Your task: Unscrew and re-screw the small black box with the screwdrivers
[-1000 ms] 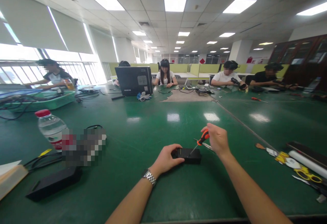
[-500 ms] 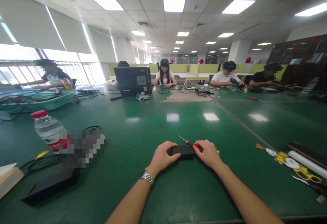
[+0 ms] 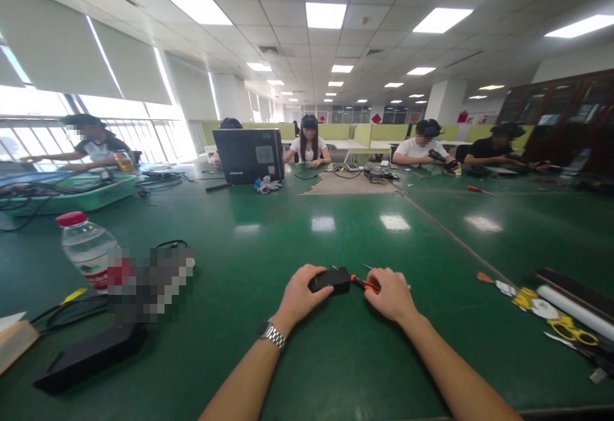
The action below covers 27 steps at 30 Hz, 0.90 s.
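A small black rectangular box [image 3: 338, 280] is gripped at its left end by my left hand [image 3: 296, 296], thumb on the near side and fingers on the far side. My right hand [image 3: 392, 294] is just right of the box, its fingers closed over an orange-and-black screwdriver handle [image 3: 363, 283]. That handle points toward the box's right end, and a bit of metal shaft shows behind the box. Another thin metal shaft [image 3: 367, 266] sticks out past my right fingers; its handle is hidden under the hand.
Left stand a water bottle [image 3: 89, 248], a longer black case [image 3: 91, 354] and a green basket [image 3: 96, 194] of cables. Yellow-handled scissors [image 3: 570, 331] and a white roll [image 3: 570, 311] lie right. A monitor [image 3: 249, 155] and several seated people are across the green table.
The box has shifted slightly left and turned in my left hand. My right hand has moved a little away from its end, and more of the orange-and-black handle shows between them.
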Each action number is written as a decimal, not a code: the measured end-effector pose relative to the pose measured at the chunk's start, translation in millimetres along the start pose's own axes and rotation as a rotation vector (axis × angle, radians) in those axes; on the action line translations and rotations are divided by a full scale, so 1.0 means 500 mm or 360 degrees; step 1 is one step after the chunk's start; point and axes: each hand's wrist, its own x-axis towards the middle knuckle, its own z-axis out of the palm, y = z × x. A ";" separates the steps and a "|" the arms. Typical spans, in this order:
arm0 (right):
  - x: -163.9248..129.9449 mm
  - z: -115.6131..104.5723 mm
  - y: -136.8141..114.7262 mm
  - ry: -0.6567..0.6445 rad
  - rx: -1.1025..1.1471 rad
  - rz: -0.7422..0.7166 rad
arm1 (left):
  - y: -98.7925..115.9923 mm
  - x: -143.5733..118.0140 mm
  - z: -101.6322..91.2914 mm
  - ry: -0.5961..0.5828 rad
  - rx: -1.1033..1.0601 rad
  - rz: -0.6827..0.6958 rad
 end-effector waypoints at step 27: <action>0.005 -0.002 0.023 0.0275 0.0407 -0.0323 | -0.015 0.002 -0.005 0.0140 0.0092 -0.0269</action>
